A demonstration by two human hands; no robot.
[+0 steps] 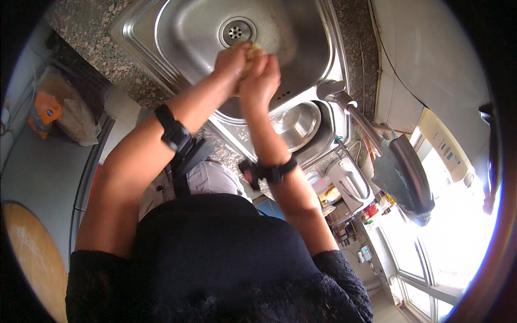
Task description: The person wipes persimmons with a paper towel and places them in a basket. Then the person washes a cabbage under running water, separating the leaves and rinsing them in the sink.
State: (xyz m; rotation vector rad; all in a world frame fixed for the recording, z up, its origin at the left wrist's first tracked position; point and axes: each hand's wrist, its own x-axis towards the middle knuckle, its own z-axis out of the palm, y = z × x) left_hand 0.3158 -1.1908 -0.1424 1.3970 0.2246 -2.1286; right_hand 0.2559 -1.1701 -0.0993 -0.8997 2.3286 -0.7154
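Over the large stainless-steel sink basin (190, 36), both of my hands press together around a yellowish, rough-looking wad (253, 51). Blur and my fingers hide most of the wad, so its kind is unclear. My left hand (232, 64) grips it from the left, close to the drain strainer (235, 32). From the right, my right hand (261, 78) closes on the same wad. Each forearm wears a black strap with a small device, the left one (175, 133) and the right one (274, 169).
Beside the basin, a perforated metal colander (297, 123) sits in a smaller sink. The faucet (335, 91) rises at the right. Speckled stone counter (91, 36) borders the sink. Bagged goods (70, 107) lie at left, above a round wooden board (34, 258). A white appliance (349, 183) stands right.
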